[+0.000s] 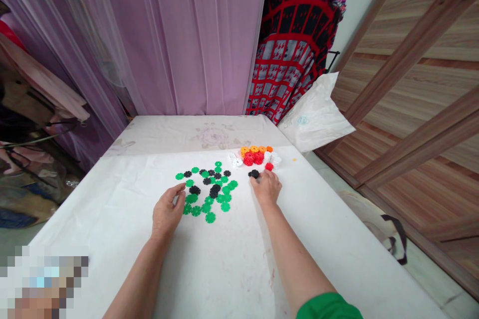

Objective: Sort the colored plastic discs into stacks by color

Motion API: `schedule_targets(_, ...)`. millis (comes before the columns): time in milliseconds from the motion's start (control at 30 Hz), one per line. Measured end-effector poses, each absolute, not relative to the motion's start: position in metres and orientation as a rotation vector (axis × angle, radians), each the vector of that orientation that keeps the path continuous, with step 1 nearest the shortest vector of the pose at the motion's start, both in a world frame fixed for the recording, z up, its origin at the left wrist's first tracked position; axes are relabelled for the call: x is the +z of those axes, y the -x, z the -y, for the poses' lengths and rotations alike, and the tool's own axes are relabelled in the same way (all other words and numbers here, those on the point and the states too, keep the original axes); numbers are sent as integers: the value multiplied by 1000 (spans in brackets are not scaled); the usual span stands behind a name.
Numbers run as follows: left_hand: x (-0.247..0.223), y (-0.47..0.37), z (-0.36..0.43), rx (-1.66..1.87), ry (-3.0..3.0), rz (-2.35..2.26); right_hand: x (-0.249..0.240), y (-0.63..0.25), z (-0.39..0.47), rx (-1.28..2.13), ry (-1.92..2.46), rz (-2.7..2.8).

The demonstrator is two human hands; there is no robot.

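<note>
Touching a black disc, flat, notch-edged, right hand

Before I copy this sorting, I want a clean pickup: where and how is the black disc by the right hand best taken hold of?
Probably by its notched rim, pinched across from above. The black disc lies flat on the white table cover, so only the top and edge are free. The right hand sits just behind it; red discs crowd the far side, so coming from the near side looks easiest.

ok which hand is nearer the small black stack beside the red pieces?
Right. The right hand has its fingertips at the black stack, seemingly touching. The left hand sits well off to its left, beside the scattered green pieces.
</note>
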State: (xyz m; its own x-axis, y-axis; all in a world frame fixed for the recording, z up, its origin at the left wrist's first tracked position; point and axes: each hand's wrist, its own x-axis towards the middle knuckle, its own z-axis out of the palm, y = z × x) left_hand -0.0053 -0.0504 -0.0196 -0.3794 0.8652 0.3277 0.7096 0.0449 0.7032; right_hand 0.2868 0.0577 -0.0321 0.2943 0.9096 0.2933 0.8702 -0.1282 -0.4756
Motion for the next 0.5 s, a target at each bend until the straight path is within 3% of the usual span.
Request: schedule_targets(500, -18, 5, 50, 1199, -1681, -2141, -28, -282, -61, 71, 1988, 1649)
